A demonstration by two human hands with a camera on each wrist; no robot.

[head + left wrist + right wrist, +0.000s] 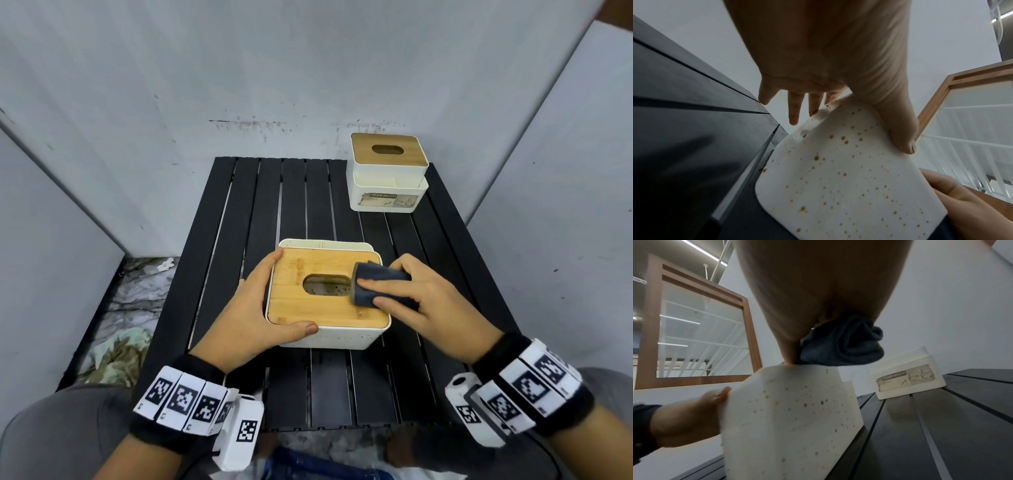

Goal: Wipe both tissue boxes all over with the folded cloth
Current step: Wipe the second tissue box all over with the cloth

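Note:
A white tissue box [337, 337] with a bamboo lid [308, 305] and brown speckles on its sides [838, 186] [789, 421] stands mid-table. My left hand [260, 305] grips its left side, thumb along the front edge, fingers at the back corner. My right hand [411, 301] holds the folded dark cloth [370, 284] [842, 345] and presses it on the lid's right part, beside the oval slot. A second white tissue box [387, 171] [906, 379] with a bamboo lid and a torn label stands at the back right.
The black slatted table [239, 212] stands in a corner of grey walls [239, 68]. Crumpled plastic [130, 308] lies on the floor to the left. Bare slats lie between the boxes and along the front edge.

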